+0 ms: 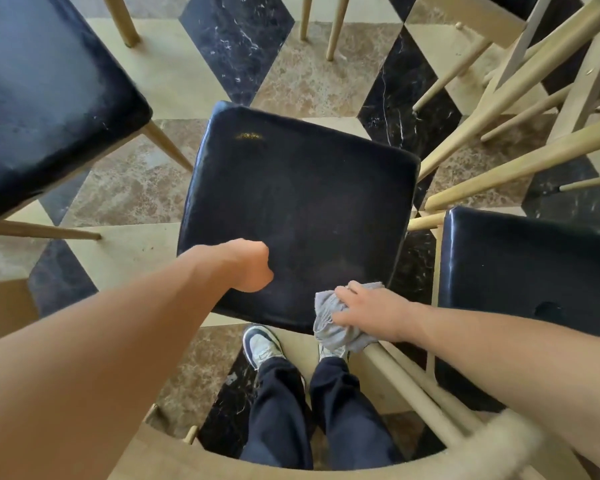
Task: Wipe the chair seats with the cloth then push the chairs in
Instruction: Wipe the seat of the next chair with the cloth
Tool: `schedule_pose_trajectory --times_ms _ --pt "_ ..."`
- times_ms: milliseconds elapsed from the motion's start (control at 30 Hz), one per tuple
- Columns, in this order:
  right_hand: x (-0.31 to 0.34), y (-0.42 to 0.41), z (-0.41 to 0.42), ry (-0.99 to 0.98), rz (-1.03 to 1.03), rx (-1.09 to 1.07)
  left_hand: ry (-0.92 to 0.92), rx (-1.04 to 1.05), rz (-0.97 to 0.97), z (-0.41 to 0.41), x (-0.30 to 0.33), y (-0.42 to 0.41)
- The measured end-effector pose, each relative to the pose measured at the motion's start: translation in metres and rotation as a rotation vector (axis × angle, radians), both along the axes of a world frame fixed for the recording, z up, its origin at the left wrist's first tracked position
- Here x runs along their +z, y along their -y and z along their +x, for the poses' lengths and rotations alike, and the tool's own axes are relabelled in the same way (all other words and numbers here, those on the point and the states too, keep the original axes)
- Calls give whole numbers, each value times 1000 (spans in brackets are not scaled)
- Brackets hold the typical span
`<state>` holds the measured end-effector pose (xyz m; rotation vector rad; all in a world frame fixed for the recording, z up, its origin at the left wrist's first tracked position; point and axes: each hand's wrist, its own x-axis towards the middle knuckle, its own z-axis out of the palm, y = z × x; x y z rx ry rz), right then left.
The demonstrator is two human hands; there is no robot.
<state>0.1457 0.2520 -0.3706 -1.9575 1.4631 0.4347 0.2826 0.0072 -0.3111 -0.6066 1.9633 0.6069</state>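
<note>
I stand behind the middle chair, looking straight down on its dark blue seat (298, 216). My right hand (368, 315) lies flat over the grey cloth (329, 323), fingers nearly straight, pressing it onto the seat's corner at about five o'clock, where the wooden back spindle (406, 386) meets the cushion. Part of the cloth hangs off the seat edge above my shoe (260, 344). My left hand (253, 266) is over the seat's near edge at about seven o'clock, curled into a loose fist; I cannot tell whether it grips the cushion edge or holds nothing.

Judging by a yellowish smear (248, 136) at eleven o'clock on the seat, the wiping is not finished. The risk I see is the cloth: I only press it, so a sideways stroke toward the edge could let it slide off onto the marble floor (136, 188). Another chair seat (530, 271) sits close at three o'clock and a third seat (45, 98) at ten o'clock, with splayed wooden legs (499, 109) crowding in at two o'clock. Pushing this chair in crookedly could catch its legs on those.
</note>
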Motion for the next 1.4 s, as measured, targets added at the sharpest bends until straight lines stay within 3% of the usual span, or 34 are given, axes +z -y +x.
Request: schedule_pose_trajectory --times_ms 200,333,400,567,733,833,1033,1167,1233,1333,1400 --pt "3 -16 -51 -64 12 38 -18 2 12 -12 -8 -19" --pt "2 -3 -84 -107 -56 -97 -16 20 25 -21 -18 -34" --pt "3 4 -106 -152 -96 -201 -19 23 34 -27 -23 -41" --pt "-4 48 -145 -296 -218 -716 -15 24 34 -37 -31 -55" --pt "-15 55 -90 -417 -220 -814 -24 29 19 -40 -24 -56" --pt "-16 46 -31 -336 -192 -939 -11 43 -14 -36 -19 -46" --pt "-12 37 96 63 -56 -491 10 57 -88 -17 -10 -24" --pt "-13 44 85 92 -119 -462 22 75 -108 2 -3 -5" --pt "-16 58 50 3 -200 -632 25 77 -120 12 1 9" --pt "-21 103 -11 -138 -261 -1100 3 76 -168 24 9 34" --pt "-25 138 -30 -222 -294 -1236 10 46 -187 33 18 55"
